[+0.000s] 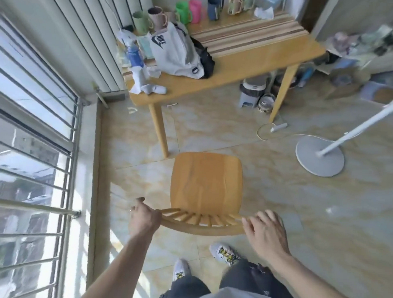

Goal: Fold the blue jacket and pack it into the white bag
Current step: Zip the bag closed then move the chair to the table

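Observation:
The white bag (172, 51) with a black logo stands on the left part of a wooden table (239, 67). A dark garment (205, 58) lies bunched against the bag's right side; I cannot tell whether it is the blue jacket. A wooden chair (206, 183) stands on the floor in front of me, its back toward me. My left hand (144, 217) grips the left end of the chair's back rail. My right hand (265, 230) lies over the right end of the rail, fingers curled on it.
Several cups (188, 11), a blue bottle (134, 55) and white socks (148, 88) are on the table. Under it stand a small stool (249, 101) and jars. A fan's round base (320, 155) and cable lie to the right. A barred window (33, 141) fills the left.

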Demonstrator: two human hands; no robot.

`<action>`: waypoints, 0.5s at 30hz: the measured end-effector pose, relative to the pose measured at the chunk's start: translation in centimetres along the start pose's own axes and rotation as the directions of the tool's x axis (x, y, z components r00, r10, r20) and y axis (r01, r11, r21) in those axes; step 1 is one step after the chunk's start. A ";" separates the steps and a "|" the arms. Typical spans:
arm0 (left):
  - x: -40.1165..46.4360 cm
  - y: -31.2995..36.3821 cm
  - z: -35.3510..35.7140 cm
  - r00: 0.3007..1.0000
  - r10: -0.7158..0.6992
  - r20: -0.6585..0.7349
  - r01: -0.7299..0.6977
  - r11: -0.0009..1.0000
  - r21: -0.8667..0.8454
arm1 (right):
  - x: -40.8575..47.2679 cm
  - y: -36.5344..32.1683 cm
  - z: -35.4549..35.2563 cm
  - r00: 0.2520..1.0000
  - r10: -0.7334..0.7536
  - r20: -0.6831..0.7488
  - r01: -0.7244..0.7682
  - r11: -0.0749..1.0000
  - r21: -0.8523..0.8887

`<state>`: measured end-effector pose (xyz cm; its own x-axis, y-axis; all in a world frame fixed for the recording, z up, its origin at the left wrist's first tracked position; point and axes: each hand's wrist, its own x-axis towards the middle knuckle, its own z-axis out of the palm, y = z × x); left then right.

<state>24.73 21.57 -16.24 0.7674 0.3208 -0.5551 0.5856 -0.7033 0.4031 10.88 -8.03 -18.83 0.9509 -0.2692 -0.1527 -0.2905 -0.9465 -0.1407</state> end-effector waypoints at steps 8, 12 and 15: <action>-1.2 0.9 -2.6 0.837 -0.254 0.484 0.511 0.678 -0.528 | 0.2 -3.8 -1.0 0.606 0.717 0.344 -0.695 0.266 0.668; -3.5 3.3 -4.1 0.773 -0.181 0.608 0.588 0.564 -0.580 | 2.1 -2.9 -1.1 0.372 0.547 0.750 -0.637 -0.437 0.635; -0.9 2.4 -2.6 0.709 -0.158 0.687 0.668 0.464 -0.582 | 2.9 -1.6 -1.0 0.379 0.382 0.843 -0.660 -0.527 0.536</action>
<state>26.13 21.27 -12.85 0.2723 -0.0977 -0.9572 0.9362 0.2568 0.2401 14.19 -7.45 -18.04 0.1599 -0.3133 -0.9361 -0.5316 0.7717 -0.3491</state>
